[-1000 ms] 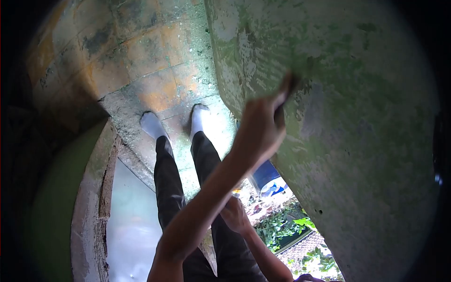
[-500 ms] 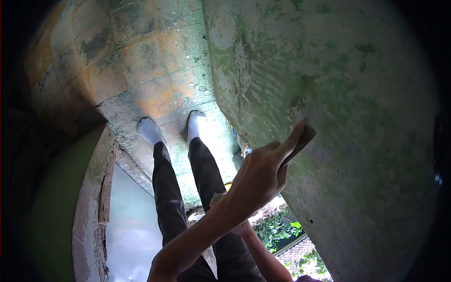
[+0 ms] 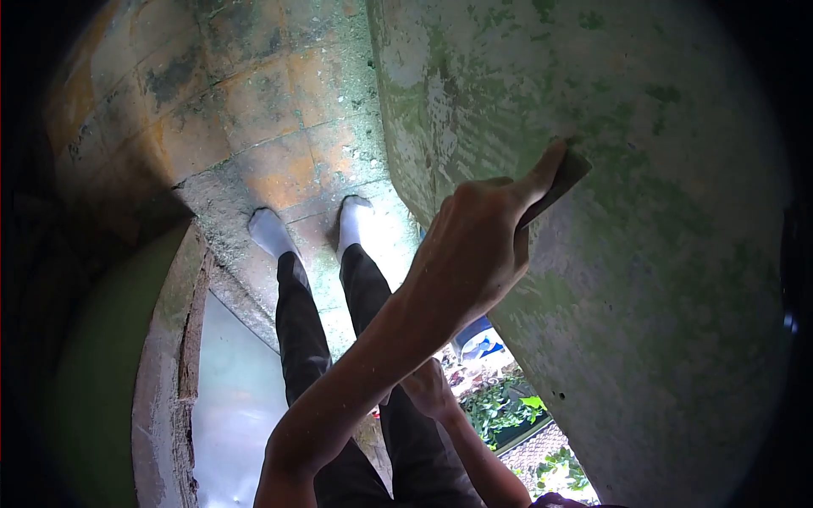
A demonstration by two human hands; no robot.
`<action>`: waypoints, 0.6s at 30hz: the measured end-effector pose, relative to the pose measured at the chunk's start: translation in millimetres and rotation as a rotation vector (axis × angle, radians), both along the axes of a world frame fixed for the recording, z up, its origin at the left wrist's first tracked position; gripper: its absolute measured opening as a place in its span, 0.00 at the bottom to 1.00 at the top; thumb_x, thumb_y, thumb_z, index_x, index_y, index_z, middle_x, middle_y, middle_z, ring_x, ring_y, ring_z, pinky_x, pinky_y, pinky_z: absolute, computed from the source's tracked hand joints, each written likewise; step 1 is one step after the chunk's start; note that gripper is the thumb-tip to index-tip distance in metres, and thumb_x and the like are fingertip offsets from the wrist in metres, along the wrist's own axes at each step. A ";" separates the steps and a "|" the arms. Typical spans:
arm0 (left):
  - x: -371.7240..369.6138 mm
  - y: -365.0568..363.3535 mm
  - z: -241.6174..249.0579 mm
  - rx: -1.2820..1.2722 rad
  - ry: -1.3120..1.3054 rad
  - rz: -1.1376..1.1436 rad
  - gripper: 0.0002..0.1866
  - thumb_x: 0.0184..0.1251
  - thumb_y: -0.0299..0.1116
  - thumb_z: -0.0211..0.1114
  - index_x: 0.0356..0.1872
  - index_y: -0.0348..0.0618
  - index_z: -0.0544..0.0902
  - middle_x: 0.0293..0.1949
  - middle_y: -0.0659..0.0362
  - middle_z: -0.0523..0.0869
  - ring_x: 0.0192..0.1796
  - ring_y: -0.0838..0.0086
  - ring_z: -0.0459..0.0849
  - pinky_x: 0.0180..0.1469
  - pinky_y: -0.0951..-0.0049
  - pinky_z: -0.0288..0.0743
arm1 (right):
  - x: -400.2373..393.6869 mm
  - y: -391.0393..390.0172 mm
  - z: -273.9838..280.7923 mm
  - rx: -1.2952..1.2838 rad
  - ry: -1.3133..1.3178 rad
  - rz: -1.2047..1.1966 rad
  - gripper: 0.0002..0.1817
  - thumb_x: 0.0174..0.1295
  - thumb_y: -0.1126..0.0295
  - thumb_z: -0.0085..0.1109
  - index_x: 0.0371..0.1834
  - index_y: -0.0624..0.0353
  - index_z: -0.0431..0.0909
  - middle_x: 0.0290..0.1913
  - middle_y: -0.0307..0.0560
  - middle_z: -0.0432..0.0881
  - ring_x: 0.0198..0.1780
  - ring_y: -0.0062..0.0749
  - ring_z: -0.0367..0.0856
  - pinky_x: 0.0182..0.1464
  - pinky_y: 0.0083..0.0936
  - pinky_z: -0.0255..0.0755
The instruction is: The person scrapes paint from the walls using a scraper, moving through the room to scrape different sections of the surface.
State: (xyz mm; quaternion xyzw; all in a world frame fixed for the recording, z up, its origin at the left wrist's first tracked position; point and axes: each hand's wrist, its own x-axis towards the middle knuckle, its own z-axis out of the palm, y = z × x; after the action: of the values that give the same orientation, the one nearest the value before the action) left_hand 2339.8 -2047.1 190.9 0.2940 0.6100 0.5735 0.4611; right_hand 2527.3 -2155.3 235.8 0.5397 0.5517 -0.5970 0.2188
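Observation:
My left hand (image 3: 487,233) reaches up across the view to the wall (image 3: 669,279), its fingers closed around a thin, flat scraper (image 3: 561,190). One finger lies stretched along the scraper, whose far end is at or close to the wall surface. Green paint on the wall is patchy, with pale worn areas around the hand. Lower down, my right hand (image 3: 429,391) is near my legs, partly behind my left forearm. Its fingers are hidden, so whether it holds anything does not show.
My feet in grey socks (image 3: 356,222) stand on worn, dusty orange tiles (image 3: 279,173). At left is a rough broken ledge (image 3: 169,372) beside a smooth pale panel (image 3: 233,406). Past the wall's lower edge, green leaves (image 3: 500,411) and a blue-and-white item (image 3: 481,340) lie below.
My left hand has moved up and slightly right along the wall with the scraper. My right hand has shifted slightly up; a greyish piece seen by it earlier is now hidden.

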 end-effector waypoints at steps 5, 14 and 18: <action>40.7 -19.5 11.1 0.058 -0.102 0.047 0.40 0.55 0.14 0.59 0.72 0.51 0.65 0.27 0.49 0.84 0.26 0.63 0.83 0.33 0.65 0.77 | 28.3 -20.1 -10.6 0.068 0.100 -0.092 0.07 0.62 0.74 0.55 0.37 0.65 0.81 0.35 0.54 0.86 0.38 0.43 0.87 0.44 0.33 0.77; 35.1 -20.5 19.8 0.071 -0.098 0.049 0.40 0.54 0.14 0.60 0.71 0.49 0.65 0.27 0.49 0.83 0.26 0.64 0.84 0.33 0.64 0.76 | 49.2 -48.4 -23.0 0.227 0.172 -0.249 0.10 0.64 0.68 0.59 0.41 0.64 0.80 0.38 0.57 0.84 0.40 0.43 0.85 0.42 0.32 0.75; 10.9 -11.6 13.8 -0.019 0.006 -0.047 0.40 0.54 0.15 0.60 0.72 0.49 0.64 0.27 0.49 0.83 0.27 0.62 0.84 0.33 0.63 0.76 | -0.6 -2.3 3.2 -0.035 -0.051 -0.058 0.13 0.63 0.67 0.59 0.44 0.65 0.80 0.43 0.59 0.83 0.51 0.47 0.81 0.58 0.38 0.70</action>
State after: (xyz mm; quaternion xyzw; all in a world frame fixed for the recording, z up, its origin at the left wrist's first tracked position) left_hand 2350.7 -2058.7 204.7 0.3055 0.6097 0.5556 0.4757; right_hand 2526.7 -2157.6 239.0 0.5667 0.5196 -0.5986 0.2248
